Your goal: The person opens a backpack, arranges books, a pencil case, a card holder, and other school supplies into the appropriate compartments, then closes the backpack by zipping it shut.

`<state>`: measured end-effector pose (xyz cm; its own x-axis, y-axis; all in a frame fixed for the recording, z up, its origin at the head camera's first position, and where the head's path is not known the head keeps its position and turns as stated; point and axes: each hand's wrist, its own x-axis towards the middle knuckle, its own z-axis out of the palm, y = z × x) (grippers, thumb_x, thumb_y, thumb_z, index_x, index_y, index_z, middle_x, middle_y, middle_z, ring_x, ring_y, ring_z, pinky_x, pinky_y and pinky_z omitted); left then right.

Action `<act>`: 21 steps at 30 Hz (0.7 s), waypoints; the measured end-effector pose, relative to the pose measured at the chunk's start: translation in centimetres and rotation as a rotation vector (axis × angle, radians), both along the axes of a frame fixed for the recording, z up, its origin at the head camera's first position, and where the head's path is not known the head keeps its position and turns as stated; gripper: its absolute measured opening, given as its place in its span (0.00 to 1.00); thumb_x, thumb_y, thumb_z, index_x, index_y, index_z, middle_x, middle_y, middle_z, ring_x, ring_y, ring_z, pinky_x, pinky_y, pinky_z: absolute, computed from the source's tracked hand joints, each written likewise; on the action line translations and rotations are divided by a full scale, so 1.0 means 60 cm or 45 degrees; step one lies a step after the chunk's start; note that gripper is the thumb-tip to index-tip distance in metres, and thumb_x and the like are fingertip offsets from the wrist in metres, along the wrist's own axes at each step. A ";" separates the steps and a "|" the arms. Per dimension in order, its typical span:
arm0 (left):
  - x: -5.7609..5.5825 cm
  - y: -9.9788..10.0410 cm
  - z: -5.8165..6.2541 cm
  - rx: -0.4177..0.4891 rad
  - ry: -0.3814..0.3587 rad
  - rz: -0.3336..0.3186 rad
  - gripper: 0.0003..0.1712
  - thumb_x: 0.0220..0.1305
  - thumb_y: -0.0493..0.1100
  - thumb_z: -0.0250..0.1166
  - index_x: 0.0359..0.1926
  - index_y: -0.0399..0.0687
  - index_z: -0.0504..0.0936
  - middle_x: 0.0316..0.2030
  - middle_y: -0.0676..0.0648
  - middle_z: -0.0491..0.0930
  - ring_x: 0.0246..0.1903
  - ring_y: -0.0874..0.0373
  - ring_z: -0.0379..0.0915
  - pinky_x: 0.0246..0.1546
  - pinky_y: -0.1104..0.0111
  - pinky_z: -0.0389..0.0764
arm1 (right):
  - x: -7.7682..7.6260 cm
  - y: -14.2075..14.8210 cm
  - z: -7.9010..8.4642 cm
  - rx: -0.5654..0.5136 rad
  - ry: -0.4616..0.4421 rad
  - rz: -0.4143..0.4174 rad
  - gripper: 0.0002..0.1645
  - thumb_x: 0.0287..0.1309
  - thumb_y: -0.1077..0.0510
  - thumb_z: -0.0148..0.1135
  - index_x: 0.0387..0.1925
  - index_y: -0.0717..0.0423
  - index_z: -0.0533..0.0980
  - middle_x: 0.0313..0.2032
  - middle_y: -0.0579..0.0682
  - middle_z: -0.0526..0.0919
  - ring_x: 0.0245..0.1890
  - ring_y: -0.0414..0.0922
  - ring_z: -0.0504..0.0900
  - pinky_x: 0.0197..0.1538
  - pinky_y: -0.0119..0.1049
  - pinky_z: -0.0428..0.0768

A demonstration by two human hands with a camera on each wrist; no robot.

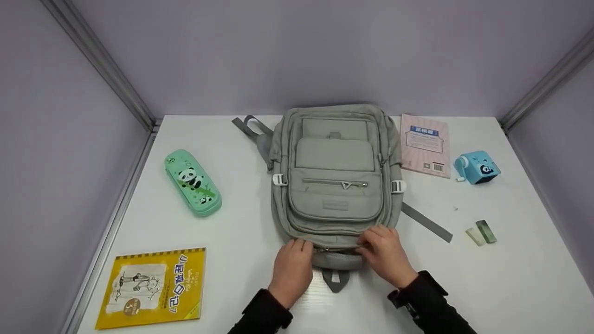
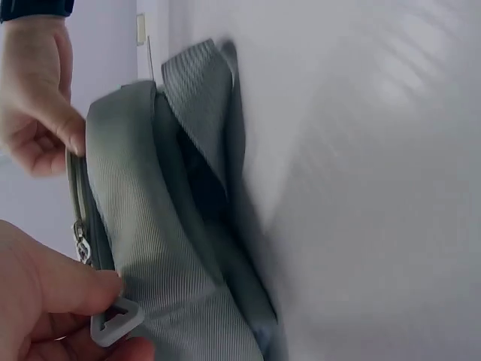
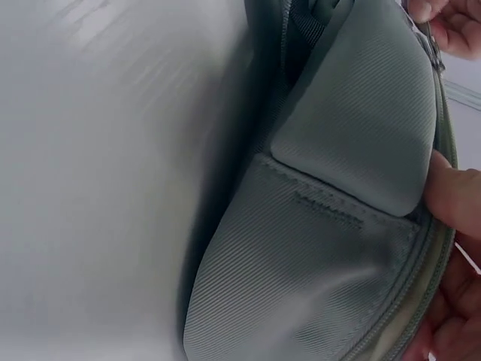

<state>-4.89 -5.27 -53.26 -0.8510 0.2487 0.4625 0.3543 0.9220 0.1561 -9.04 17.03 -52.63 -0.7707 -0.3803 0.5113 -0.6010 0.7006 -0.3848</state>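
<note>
A grey backpack (image 1: 341, 195) lies flat on the white table, front side up, its top end with the carry loop (image 1: 336, 280) towards me. My left hand (image 1: 292, 266) is at the left of this end. In the left wrist view its thumb and fingers pinch a triangular grey zipper pull (image 2: 118, 323), near a metal zipper slider (image 2: 81, 244). My right hand (image 1: 385, 253) grips the bag's edge farther right along the same zipper. In the right wrist view, its thumb (image 3: 455, 197) presses on the fabric beside the zipper teeth (image 3: 425, 301).
A green panda pencil case (image 1: 192, 182) and a yellow book (image 1: 151, 288) lie on the left. To the right are a pink book (image 1: 424, 146), a blue pencil sharpener (image 1: 478, 168) and two small green blocks (image 1: 486, 231). A loose strap (image 1: 427, 222) extends right from the backpack.
</note>
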 end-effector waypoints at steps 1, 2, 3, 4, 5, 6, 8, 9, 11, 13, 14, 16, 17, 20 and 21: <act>-0.002 -0.009 0.000 0.001 -0.011 0.005 0.11 0.45 0.31 0.65 0.23 0.47 0.71 0.21 0.50 0.72 0.21 0.58 0.67 0.20 0.70 0.65 | -0.001 0.001 0.000 -0.013 0.005 0.005 0.17 0.27 0.64 0.76 0.20 0.50 0.75 0.23 0.42 0.76 0.29 0.41 0.72 0.35 0.35 0.59; -0.005 -0.019 0.001 0.005 -0.027 0.011 0.11 0.45 0.30 0.65 0.22 0.47 0.71 0.21 0.50 0.72 0.21 0.58 0.67 0.20 0.71 0.65 | -0.002 0.001 0.000 -0.022 0.011 0.009 0.17 0.26 0.64 0.76 0.19 0.50 0.74 0.22 0.41 0.76 0.28 0.41 0.72 0.35 0.35 0.58; -0.009 -0.030 0.002 0.012 -0.047 0.019 0.11 0.45 0.31 0.65 0.22 0.47 0.71 0.20 0.50 0.72 0.21 0.58 0.67 0.20 0.71 0.65 | -0.003 0.002 0.000 -0.032 0.012 0.015 0.17 0.26 0.63 0.76 0.19 0.49 0.74 0.22 0.41 0.76 0.28 0.40 0.71 0.35 0.35 0.58; -0.014 -0.041 0.004 0.028 -0.077 0.027 0.11 0.46 0.31 0.65 0.22 0.47 0.71 0.20 0.50 0.72 0.21 0.58 0.68 0.20 0.71 0.66 | -0.003 0.002 0.000 -0.049 0.012 0.023 0.17 0.26 0.64 0.76 0.19 0.49 0.74 0.22 0.41 0.76 0.28 0.40 0.71 0.35 0.34 0.58; -0.019 -0.053 0.007 0.052 -0.117 0.035 0.10 0.47 0.31 0.65 0.22 0.47 0.72 0.20 0.50 0.72 0.21 0.57 0.68 0.21 0.71 0.66 | -0.004 0.003 0.001 -0.062 0.013 0.031 0.17 0.26 0.64 0.76 0.19 0.50 0.74 0.22 0.41 0.76 0.28 0.40 0.71 0.35 0.34 0.58; -0.026 -0.066 0.009 0.082 -0.167 0.042 0.10 0.47 0.32 0.66 0.22 0.47 0.73 0.20 0.50 0.73 0.22 0.57 0.69 0.21 0.71 0.67 | -0.005 0.003 0.001 -0.076 0.016 0.037 0.17 0.25 0.64 0.76 0.18 0.50 0.74 0.22 0.41 0.76 0.28 0.40 0.71 0.35 0.34 0.58; -0.041 -0.091 0.016 0.166 -0.298 0.057 0.08 0.49 0.34 0.66 0.22 0.47 0.74 0.21 0.50 0.74 0.23 0.58 0.70 0.23 0.71 0.69 | -0.004 0.004 0.002 -0.104 0.014 0.047 0.17 0.24 0.64 0.76 0.18 0.50 0.74 0.21 0.41 0.76 0.28 0.40 0.71 0.35 0.34 0.58; -0.050 -0.105 0.019 0.218 -0.370 0.068 0.08 0.49 0.35 0.66 0.22 0.48 0.75 0.21 0.51 0.74 0.24 0.58 0.71 0.23 0.70 0.70 | -0.004 0.005 0.003 -0.119 0.012 0.052 0.17 0.24 0.64 0.77 0.18 0.50 0.75 0.21 0.41 0.76 0.28 0.39 0.71 0.35 0.34 0.58; -0.069 -0.131 0.024 0.323 -0.506 0.098 0.07 0.50 0.35 0.66 0.22 0.48 0.76 0.22 0.51 0.75 0.25 0.58 0.71 0.26 0.69 0.70 | -0.004 0.006 0.002 -0.141 0.013 0.055 0.18 0.24 0.65 0.77 0.18 0.50 0.75 0.21 0.41 0.76 0.28 0.39 0.71 0.36 0.34 0.58; -0.090 -0.155 0.028 0.404 -0.616 0.132 0.06 0.51 0.35 0.66 0.22 0.47 0.77 0.23 0.50 0.76 0.26 0.58 0.71 0.28 0.67 0.71 | -0.003 0.008 0.002 -0.153 0.010 0.058 0.17 0.25 0.64 0.77 0.17 0.50 0.74 0.21 0.41 0.75 0.28 0.39 0.71 0.36 0.34 0.58; -0.101 -0.165 0.030 0.433 -0.650 0.142 0.06 0.52 0.35 0.66 0.22 0.46 0.78 0.23 0.49 0.77 0.27 0.57 0.72 0.29 0.66 0.72 | -0.003 0.008 0.002 -0.159 0.007 0.062 0.17 0.25 0.64 0.76 0.17 0.50 0.74 0.21 0.41 0.75 0.28 0.39 0.70 0.36 0.34 0.58; -0.122 -0.179 0.032 0.461 -0.682 0.162 0.05 0.52 0.35 0.66 0.23 0.45 0.79 0.24 0.48 0.79 0.27 0.55 0.73 0.31 0.63 0.73 | -0.003 0.009 0.001 -0.165 -0.004 0.075 0.17 0.26 0.64 0.76 0.17 0.50 0.73 0.21 0.41 0.75 0.28 0.39 0.70 0.37 0.33 0.58; -0.133 -0.184 0.034 0.462 -0.689 0.166 0.05 0.52 0.35 0.66 0.23 0.44 0.80 0.24 0.47 0.79 0.28 0.54 0.74 0.32 0.63 0.73 | -0.003 0.009 0.002 -0.168 -0.019 0.084 0.16 0.28 0.64 0.76 0.17 0.50 0.73 0.21 0.41 0.75 0.28 0.38 0.70 0.38 0.33 0.58; -0.163 -0.190 0.036 0.431 -0.674 0.180 0.04 0.52 0.35 0.66 0.23 0.44 0.80 0.24 0.45 0.80 0.28 0.52 0.74 0.31 0.60 0.73 | -0.003 0.009 0.001 -0.173 -0.044 0.106 0.16 0.29 0.64 0.75 0.17 0.50 0.73 0.22 0.41 0.75 0.29 0.38 0.70 0.38 0.32 0.57; -0.173 -0.191 0.035 0.414 -0.667 0.193 0.04 0.52 0.35 0.65 0.23 0.44 0.80 0.25 0.45 0.80 0.28 0.51 0.74 0.31 0.60 0.73 | -0.003 0.009 -0.001 -0.173 -0.050 0.112 0.16 0.29 0.64 0.75 0.17 0.50 0.74 0.22 0.41 0.75 0.29 0.38 0.70 0.39 0.32 0.57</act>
<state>-15.28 -16.72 -51.17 -0.9997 0.0248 0.0066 0.0243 0.8323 0.5538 -9.21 17.58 -52.67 -0.7579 -0.3764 0.5328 -0.6403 0.5857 -0.4970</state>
